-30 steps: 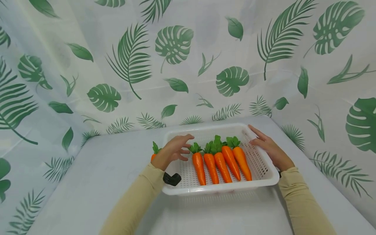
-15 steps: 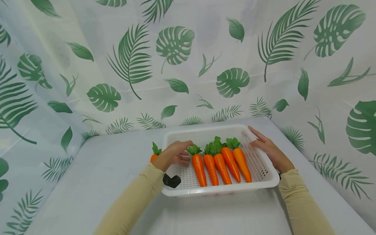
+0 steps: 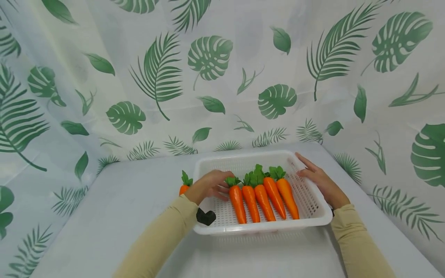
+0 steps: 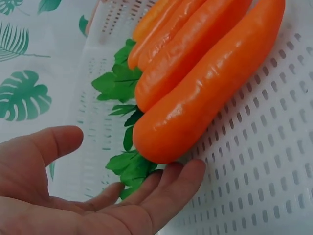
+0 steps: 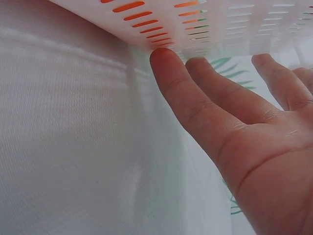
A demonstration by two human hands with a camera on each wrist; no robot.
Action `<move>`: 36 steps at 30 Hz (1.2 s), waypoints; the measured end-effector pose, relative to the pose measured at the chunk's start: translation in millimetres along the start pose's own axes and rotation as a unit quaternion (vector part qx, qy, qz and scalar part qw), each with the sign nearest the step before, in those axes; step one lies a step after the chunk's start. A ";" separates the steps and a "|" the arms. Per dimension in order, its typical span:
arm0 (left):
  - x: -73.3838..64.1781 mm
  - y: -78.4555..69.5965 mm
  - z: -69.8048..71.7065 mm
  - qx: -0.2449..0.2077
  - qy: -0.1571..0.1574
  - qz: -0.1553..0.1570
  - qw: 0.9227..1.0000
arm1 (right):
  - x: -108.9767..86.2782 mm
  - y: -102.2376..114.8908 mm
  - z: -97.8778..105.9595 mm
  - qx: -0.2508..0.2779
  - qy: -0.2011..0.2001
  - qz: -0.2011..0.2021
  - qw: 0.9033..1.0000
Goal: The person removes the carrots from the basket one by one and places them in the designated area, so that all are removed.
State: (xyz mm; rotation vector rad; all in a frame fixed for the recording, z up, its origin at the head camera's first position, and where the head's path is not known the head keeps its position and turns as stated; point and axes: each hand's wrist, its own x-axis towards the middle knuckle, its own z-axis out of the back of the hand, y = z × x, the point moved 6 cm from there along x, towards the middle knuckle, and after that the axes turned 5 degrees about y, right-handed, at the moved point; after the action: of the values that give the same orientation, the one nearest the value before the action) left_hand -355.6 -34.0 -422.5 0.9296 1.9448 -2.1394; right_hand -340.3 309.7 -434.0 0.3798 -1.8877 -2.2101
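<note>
Left hand [image 3: 213,184], spread wide beside the leftmost carrot [image 3: 237,204] in the basket [image 3: 222,231], seems ready to grasp, calling for a pinch next, with the right hand [image 3: 322,184] extended against the right side.

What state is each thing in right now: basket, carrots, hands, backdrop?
Basket: right way up, loaded.
Five carrots: lying side by side inside it, leaves toward the far side.
Lone carrot: outside, left of the basket, partly hidden.
Left hand: open, fingers by the leftmost inside carrot.
Right hand: holding the basket's right side.
Backdrop: hanging, creased.
</note>
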 end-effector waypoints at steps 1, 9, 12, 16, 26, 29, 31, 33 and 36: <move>0.2 0.0 -1.3 0.002 0.004 -0.001 1.000 | -0.7 0.3 0.1 0.000 -0.001 0.000 1.000; 1.4 -0.3 -6.6 0.039 0.019 -0.004 0.999 | -2.2 -1.2 1.4 0.012 -0.002 -0.011 1.000; 2.7 -0.4 -7.0 0.052 0.018 -0.004 0.998 | -1.7 -0.2 1.2 0.015 -0.002 -0.007 1.000; 2.2 -0.7 -6.4 0.058 0.017 -0.012 0.998 | -1.0 0.2 0.4 0.016 -0.002 0.003 1.000; -3.7 -1.6 -9.7 0.065 0.028 -0.038 0.997 | -4.6 -0.4 -2.5 0.026 -0.009 0.004 1.000; -4.2 -1.8 -10.8 0.068 0.033 -0.040 0.996 | -4.6 -0.4 -2.9 0.022 -0.010 0.006 1.000; -4.5 -1.2 -10.9 0.070 0.033 -0.042 0.996 | -4.6 -1.1 -3.2 0.021 -0.010 0.003 1.000; -5.0 -0.5 -11.2 0.072 0.033 -0.046 0.996 | -4.9 -1.7 -3.8 0.021 -0.008 0.001 1.000; -5.4 0.5 -11.4 0.072 0.029 -0.053 0.996 | -5.4 -3.1 -3.4 0.024 -0.007 0.000 1.000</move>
State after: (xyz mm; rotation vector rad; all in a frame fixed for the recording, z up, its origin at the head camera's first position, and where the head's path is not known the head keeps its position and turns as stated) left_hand -346.9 -25.2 -420.2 0.9406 1.9281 -2.3657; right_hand -334.0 308.8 -437.2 0.3739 -1.9522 -2.1759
